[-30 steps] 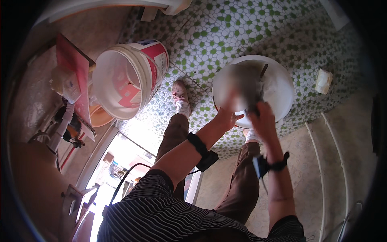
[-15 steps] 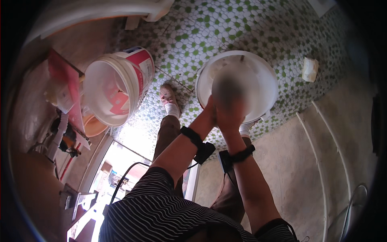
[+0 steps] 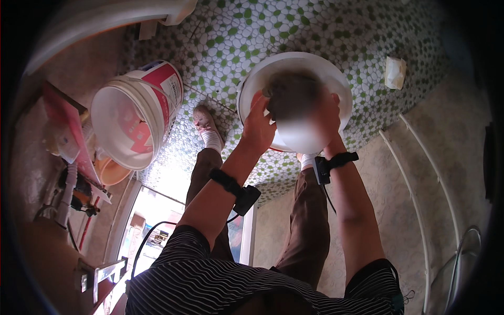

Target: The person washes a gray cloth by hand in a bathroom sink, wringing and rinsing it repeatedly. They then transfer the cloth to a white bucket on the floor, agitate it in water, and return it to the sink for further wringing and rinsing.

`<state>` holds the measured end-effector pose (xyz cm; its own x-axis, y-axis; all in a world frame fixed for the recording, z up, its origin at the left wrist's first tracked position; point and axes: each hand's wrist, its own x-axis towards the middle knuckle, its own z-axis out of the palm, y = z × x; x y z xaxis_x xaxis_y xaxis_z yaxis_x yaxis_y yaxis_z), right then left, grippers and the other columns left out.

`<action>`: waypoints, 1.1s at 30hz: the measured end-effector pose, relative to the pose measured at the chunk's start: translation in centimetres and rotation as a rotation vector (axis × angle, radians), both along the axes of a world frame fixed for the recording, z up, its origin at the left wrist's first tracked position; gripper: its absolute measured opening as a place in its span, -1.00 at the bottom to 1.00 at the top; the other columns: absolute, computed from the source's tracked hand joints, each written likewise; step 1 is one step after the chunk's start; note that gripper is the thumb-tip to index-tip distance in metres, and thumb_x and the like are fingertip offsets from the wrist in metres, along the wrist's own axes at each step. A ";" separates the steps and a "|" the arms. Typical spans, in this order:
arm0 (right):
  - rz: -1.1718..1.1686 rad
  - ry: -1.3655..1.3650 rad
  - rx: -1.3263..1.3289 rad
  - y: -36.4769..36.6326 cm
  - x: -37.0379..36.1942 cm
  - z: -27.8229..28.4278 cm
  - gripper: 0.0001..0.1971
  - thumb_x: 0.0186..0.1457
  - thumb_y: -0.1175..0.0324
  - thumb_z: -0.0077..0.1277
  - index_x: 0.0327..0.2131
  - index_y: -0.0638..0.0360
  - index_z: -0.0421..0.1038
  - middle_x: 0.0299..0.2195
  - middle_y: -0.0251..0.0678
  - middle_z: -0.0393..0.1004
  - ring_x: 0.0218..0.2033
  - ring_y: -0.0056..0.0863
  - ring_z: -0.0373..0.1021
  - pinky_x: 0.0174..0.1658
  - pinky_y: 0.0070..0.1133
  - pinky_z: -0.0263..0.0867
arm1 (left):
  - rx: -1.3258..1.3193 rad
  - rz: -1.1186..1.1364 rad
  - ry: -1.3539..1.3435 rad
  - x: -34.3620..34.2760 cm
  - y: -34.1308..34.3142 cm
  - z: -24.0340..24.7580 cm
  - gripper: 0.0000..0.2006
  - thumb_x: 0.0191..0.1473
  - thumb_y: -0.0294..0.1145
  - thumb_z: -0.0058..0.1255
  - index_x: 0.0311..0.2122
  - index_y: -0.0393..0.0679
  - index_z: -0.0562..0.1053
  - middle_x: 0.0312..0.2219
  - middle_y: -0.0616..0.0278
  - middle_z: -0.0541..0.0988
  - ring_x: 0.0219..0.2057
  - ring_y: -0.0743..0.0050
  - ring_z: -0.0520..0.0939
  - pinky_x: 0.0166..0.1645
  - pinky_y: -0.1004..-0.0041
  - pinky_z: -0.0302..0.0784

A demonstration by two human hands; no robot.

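Observation:
A white round basin [image 3: 344, 86] stands on the floor in front of my feet. Over it, between my hands, is a dark bundle [image 3: 294, 94], perhaps cloth, too blurred to name surely. My left hand [image 3: 257, 126] grips the bundle's left edge, with fingers curled and a little apart. On the opposite side my right hand [image 3: 328, 118] is closed against the bundle, its fingers partly smeared. A pale blurred patch below the bundle hides part of the basin's near side.
To the left a white and red bucket [image 3: 126, 123] lies tilted, its mouth toward me. An orange bowl [image 3: 113, 170] is behind it, beside a red panel [image 3: 71, 131]. A pale wrapped block [image 3: 395, 72] lies right of the basin. Pipes [image 3: 409, 184] run along the right wall.
My hands, close together over the basin before, have moved apart, the left one leftward and the right one rightward. The dark bundle now spreads wider between them. The whole view has shifted slightly.

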<state>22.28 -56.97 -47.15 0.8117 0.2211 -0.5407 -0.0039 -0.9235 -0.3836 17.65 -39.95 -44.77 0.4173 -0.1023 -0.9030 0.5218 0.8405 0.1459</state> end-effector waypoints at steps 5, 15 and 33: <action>0.368 -0.053 0.028 1.4 -0.7 -3.1 -0.63 -0.14 0.25 -0.04 -0.21 0.18 0.30 -0.28 -0.20 0.36 -0.22 -0.26 0.28 -0.17 -0.46 0.22 | 0.039 -0.022 0.094 -1.6 -0.1 0.0 -0.45 0.05 0.02 -0.28 0.13 0.14 -0.02 0.12 0.31 -0.03 0.11 0.28 0.06 0.07 0.20 0.06; -0.200 0.404 0.348 1.1 -3.2 0.0 -0.64 -0.13 0.34 -0.12 -0.20 0.26 0.25 -0.33 -0.08 0.35 -0.30 -0.17 0.29 -0.28 -0.39 0.24 | -0.039 -0.077 0.242 -1.8 -0.8 0.9 -0.35 -0.02 0.10 -0.19 0.11 -0.03 0.02 0.06 0.29 0.10 0.08 0.26 0.12 0.10 0.09 0.02; -0.423 -0.117 0.193 7.8 -5.2 5.2 -0.68 -0.10 0.15 -0.17 -0.45 0.27 0.27 -0.47 -0.04 0.33 -0.40 -0.03 0.23 -0.31 -0.28 0.14 | -0.257 -0.043 -0.144 -0.7 -0.4 -1.2 -0.84 0.05 -0.36 -0.25 -0.33 -0.18 0.34 -0.41 0.32 0.45 -0.41 0.52 0.47 -0.25 0.54 0.41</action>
